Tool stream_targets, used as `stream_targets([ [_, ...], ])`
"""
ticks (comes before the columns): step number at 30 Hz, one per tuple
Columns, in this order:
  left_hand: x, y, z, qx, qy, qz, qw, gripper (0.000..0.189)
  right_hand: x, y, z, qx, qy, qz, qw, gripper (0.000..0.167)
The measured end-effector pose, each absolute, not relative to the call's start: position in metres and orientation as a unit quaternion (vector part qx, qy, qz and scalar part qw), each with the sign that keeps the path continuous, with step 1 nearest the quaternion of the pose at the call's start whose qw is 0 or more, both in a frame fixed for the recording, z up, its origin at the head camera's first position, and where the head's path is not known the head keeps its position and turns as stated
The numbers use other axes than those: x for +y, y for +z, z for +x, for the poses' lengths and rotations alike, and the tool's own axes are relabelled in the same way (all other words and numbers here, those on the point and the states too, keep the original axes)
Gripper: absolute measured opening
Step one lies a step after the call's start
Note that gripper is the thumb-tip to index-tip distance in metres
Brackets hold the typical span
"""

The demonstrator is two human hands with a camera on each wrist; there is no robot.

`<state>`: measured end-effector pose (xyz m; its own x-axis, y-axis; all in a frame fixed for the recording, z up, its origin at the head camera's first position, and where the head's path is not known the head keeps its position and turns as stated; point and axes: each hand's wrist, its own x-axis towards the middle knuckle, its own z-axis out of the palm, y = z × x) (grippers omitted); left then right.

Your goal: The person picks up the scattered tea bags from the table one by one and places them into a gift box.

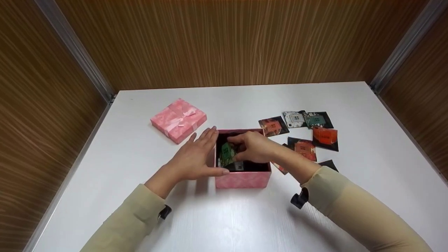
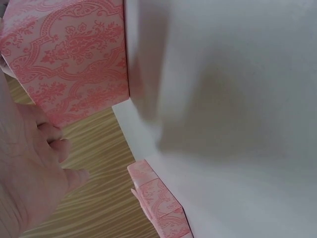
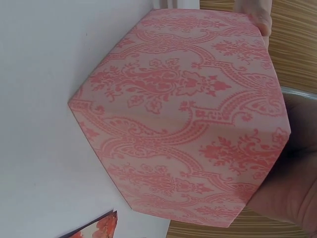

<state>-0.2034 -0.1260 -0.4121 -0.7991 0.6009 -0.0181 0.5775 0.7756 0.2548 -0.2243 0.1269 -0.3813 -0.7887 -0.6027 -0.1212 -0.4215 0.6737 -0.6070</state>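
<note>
Right hand (image 1: 257,147) pinches green packet (image 1: 226,153) inside box (image 1: 241,181), which might slide if left hand (image 1: 196,156), fingers apart, slips off.

Partitioned booth or cubicle: white counter (image 1: 238,213) boxed in by wood-grain panels (image 1: 224,42) at back and both sides, grey metal-looking strips (image 1: 76,49) at the corners. Home, office or lab, can't tell.

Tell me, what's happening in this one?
A person's right hand holds a green packet inside an open pink box, while the left hand rests at the box's left side. A pink lid lies on the white table to the left, and other packets are spread out to the right.
</note>
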Motion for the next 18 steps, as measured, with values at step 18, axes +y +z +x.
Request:
stream_targets([
  [18,-0.1265,-0.412,-0.2033,0.938,0.124,0.319,0.042,0.13,0.1199,-0.3872,-0.2249,0.919,-0.216,-0.293,0.153,0.066],
])
